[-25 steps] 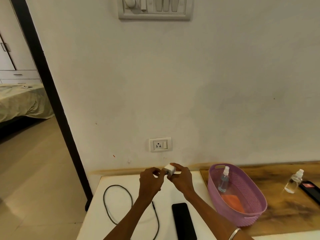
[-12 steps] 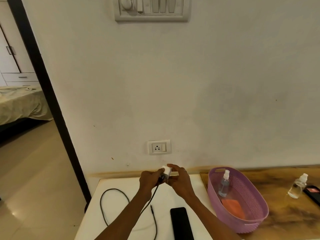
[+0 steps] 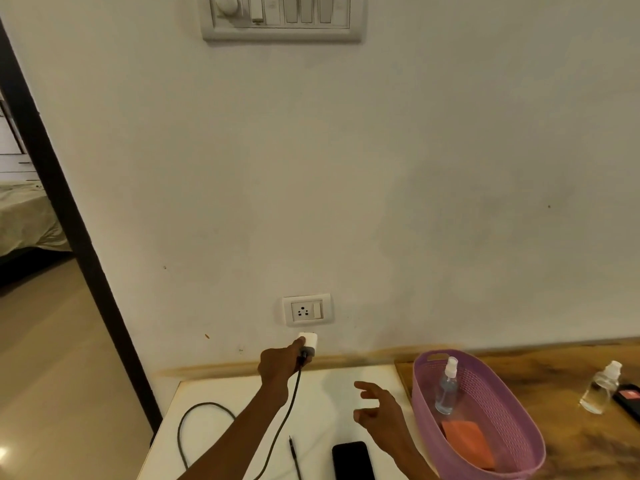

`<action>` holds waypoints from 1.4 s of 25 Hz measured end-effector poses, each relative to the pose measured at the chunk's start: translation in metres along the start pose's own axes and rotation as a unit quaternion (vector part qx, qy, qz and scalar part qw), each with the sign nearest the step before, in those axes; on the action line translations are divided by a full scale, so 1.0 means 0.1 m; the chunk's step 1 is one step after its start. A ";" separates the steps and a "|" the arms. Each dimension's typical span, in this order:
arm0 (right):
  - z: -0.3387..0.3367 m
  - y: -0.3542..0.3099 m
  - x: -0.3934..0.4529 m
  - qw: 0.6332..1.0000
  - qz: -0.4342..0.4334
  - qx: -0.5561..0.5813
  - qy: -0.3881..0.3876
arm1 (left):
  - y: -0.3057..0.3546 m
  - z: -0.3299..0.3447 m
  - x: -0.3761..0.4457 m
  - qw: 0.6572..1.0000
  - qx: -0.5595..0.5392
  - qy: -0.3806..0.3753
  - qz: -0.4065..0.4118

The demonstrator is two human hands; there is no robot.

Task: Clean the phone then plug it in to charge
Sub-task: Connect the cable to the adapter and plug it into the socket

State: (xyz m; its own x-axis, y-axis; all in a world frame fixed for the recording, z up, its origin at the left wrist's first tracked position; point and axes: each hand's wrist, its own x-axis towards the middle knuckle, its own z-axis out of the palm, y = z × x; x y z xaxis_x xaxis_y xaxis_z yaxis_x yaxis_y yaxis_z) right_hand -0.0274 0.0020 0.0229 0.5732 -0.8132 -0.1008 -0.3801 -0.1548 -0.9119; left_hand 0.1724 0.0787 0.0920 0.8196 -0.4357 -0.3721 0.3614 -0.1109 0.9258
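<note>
My left hand point(image 3: 277, 367) grips a white charger adapter point(image 3: 308, 342) and holds it up just below the wall socket point(image 3: 306, 310), apart from it. A dark cable point(image 3: 194, 415) runs from the adapter down over the white table point(image 3: 332, 386) in a loop; its free plug end point(image 3: 293, 448) lies beside the black phone point(image 3: 352, 460), which rests face up at the table's near edge. My right hand point(image 3: 379, 410) hovers above the table with fingers spread, holding nothing.
A purple basket point(image 3: 519, 441) right of the phone holds a small spray bottle point(image 3: 447, 389) and an orange cloth point(image 3: 465, 441). Another spray bottle point(image 3: 601, 388) and a dark device point(image 3: 628, 398) sit on the wooden counter point(image 3: 571, 445). A switch panel point(image 3: 282, 17) is high on the wall; a doorway opens at left.
Both hands held the adapter with the cable going into it. Now my right hand has let go and dropped back, and my left hand has raised the adapter toward the socket.
</note>
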 end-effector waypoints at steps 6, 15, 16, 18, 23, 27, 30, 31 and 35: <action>0.07 0.35 0.12 1.000 0.023 -0.003 -0.019 | 0.10 0.16 0.22 0.999 0.010 0.040 -0.002; 0.16 0.74 0.24 0.996 0.043 -0.078 -0.022 | 0.06 0.29 0.61 0.998 0.018 0.055 -0.001; 0.19 0.77 0.24 0.994 0.036 -0.102 -0.017 | 0.03 0.30 0.64 0.998 0.020 0.055 -0.003; 0.25 0.79 0.24 0.991 0.010 -0.137 0.001 | -0.01 0.29 0.67 0.998 0.018 0.055 -0.006; 0.34 0.76 0.28 0.978 -0.030 -0.206 -0.011 | -0.01 0.32 0.66 0.997 0.014 0.072 0.002; 0.39 0.73 0.30 0.977 -0.027 -0.212 -0.006 | 0.01 0.37 0.63 0.996 0.010 0.092 0.013; 0.42 0.72 0.32 0.976 -0.026 -0.217 0.000 | 0.03 0.39 0.66 0.995 0.014 0.100 0.016; 0.44 0.71 0.33 0.975 -0.029 -0.219 0.002 | 0.03 0.39 0.67 0.994 0.018 0.102 0.016; 0.46 0.68 0.36 0.974 -0.037 -0.223 0.000 | 0.07 0.41 0.71 0.992 0.044 0.118 0.023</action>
State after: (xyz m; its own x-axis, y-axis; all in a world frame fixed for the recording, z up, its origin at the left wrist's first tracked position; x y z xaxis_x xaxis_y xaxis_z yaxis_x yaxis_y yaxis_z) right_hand 0.0010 -0.0121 -0.0613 0.6115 -0.7902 -0.0406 -0.6150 -0.4424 -0.6527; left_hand 0.2149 0.0103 0.0746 0.9191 -0.2230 -0.3249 0.2892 -0.1780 0.9406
